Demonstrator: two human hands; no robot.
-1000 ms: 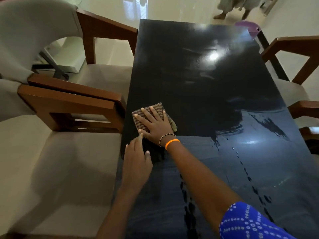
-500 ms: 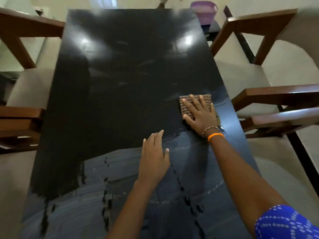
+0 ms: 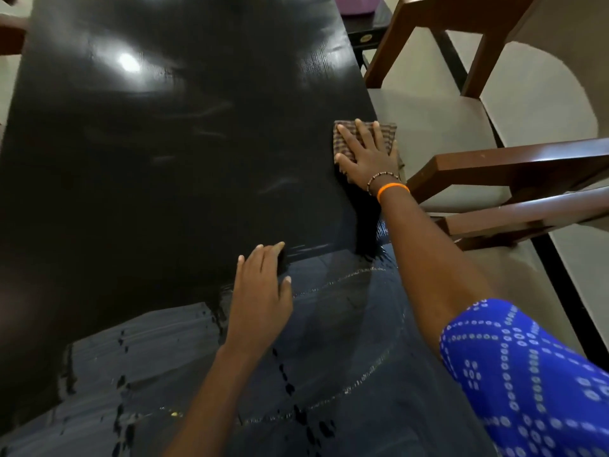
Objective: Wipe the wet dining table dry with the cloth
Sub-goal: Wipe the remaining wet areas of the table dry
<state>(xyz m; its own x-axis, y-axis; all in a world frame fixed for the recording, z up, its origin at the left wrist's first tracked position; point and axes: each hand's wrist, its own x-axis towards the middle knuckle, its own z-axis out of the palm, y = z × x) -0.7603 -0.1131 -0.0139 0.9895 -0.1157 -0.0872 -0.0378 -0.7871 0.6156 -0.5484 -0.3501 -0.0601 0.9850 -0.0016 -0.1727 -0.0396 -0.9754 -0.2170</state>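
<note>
The long black dining table (image 3: pixel 171 166) fills the view. Its near part carries a greyish wet film with dark streaks and drops; the far part looks darker and glossy. A folded brown checked cloth (image 3: pixel 342 138) lies at the table's right edge, partly overhanging it. My right hand (image 3: pixel 369 156) presses flat on the cloth with fingers spread. My left hand (image 3: pixel 262 285) rests flat on the tabletop, near the border between the wet film and the darker area, holding nothing.
Two wooden armchairs with pale cushions (image 3: pixel 514 173) stand close along the table's right side. A purple bowl (image 3: pixel 357 3) sits on a small dark side table beyond the far right corner. A wooden chair part (image 3: pixel 11 37) shows at the far left.
My right hand has slid the cloth from the table's left edge across to the right edge. My left hand has shifted right and stays flat on the table. The view has swung right.
</note>
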